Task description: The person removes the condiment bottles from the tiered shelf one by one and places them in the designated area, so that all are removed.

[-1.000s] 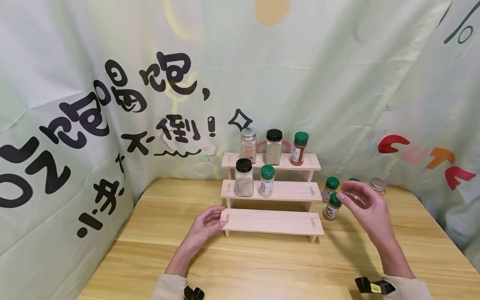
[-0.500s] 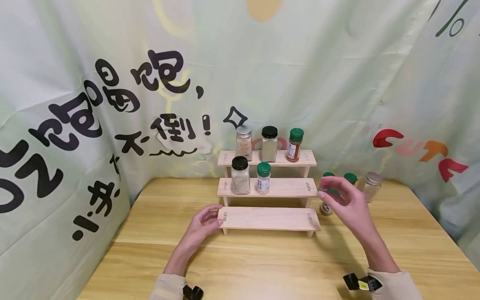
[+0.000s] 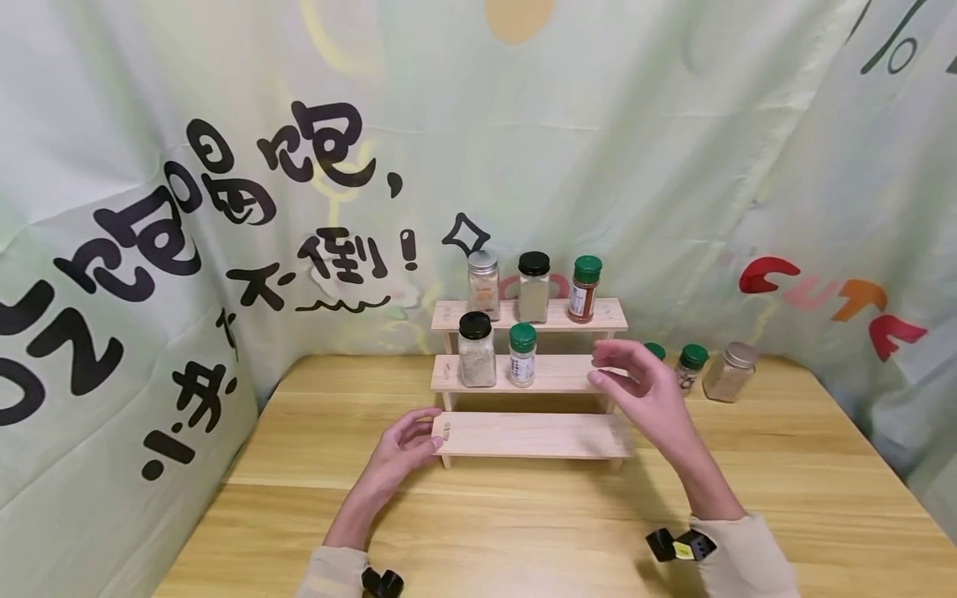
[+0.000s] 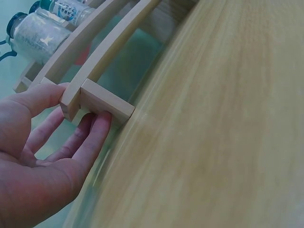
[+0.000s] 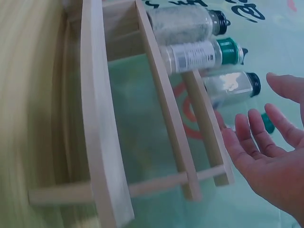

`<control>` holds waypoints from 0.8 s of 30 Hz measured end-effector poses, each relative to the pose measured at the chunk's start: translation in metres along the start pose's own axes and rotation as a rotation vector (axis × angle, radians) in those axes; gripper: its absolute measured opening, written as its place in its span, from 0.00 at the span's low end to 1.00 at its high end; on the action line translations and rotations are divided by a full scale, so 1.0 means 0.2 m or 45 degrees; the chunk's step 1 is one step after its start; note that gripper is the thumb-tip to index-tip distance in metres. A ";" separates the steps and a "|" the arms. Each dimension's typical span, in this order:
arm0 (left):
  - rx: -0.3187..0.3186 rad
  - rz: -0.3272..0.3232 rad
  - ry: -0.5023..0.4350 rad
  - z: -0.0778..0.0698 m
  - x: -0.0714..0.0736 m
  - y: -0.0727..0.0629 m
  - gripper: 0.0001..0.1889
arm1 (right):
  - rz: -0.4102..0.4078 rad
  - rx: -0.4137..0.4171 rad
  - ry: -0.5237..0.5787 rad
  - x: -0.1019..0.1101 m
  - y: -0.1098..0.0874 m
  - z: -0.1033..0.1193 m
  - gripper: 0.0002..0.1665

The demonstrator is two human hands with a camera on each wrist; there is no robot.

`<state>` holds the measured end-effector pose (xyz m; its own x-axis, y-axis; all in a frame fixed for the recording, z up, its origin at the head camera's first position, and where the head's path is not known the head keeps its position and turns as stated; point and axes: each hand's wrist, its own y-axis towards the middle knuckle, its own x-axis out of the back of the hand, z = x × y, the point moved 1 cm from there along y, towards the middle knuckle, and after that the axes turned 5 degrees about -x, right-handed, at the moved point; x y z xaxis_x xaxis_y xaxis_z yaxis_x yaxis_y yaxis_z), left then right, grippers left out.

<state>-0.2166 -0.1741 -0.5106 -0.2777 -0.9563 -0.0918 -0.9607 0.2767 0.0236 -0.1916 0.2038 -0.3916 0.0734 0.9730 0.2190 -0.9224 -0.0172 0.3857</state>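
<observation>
A three-tier wooden spice rack (image 3: 531, 434) stands on the table. My left hand (image 3: 404, 453) holds the left end of its lowest shelf, thumb and fingers around the corner and leg in the left wrist view. My right hand (image 3: 646, 399) hovers by the right end of the middle shelf; the right wrist view shows nothing between its loosely bent fingers (image 5: 259, 128). On the middle shelf are a black-lidded jar (image 3: 478, 363) and a green-lidded jar (image 3: 522, 367). The top shelf carries a silver-lidded jar (image 3: 484, 292), a black-lidded jar (image 3: 534, 297) and a green-lidded red spice jar (image 3: 582, 299).
Right of the rack on the wooden table (image 3: 785, 465) stand a green-lidded jar (image 3: 691, 370) and a silver-lidded jar (image 3: 729, 374). Another green lid (image 3: 655, 350) shows partly behind my right hand. A printed cloth (image 3: 658, 166) hangs behind the table.
My right hand has moved left from the jars on the table to the rack's right end. My left hand keeps its place on the lowest shelf. The view has shifted slightly.
</observation>
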 end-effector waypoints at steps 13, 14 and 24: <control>-0.007 0.010 0.020 0.01 0.00 -0.01 0.31 | 0.049 -0.049 0.091 -0.19 0.11 0.04 0.25; -0.006 0.008 0.014 0.01 0.00 -0.01 0.31 | 0.053 -0.051 0.099 -0.21 0.11 0.04 0.25; -0.002 0.001 0.005 0.00 0.00 0.00 0.30 | 0.074 -0.076 0.089 -0.30 0.18 0.03 0.26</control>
<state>-0.2160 -0.1735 -0.5106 -0.2784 -0.9564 -0.0883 -0.9605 0.2773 0.0252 -0.2266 0.1426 -0.3848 -0.0059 0.9844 0.1759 -0.9455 -0.0627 0.3195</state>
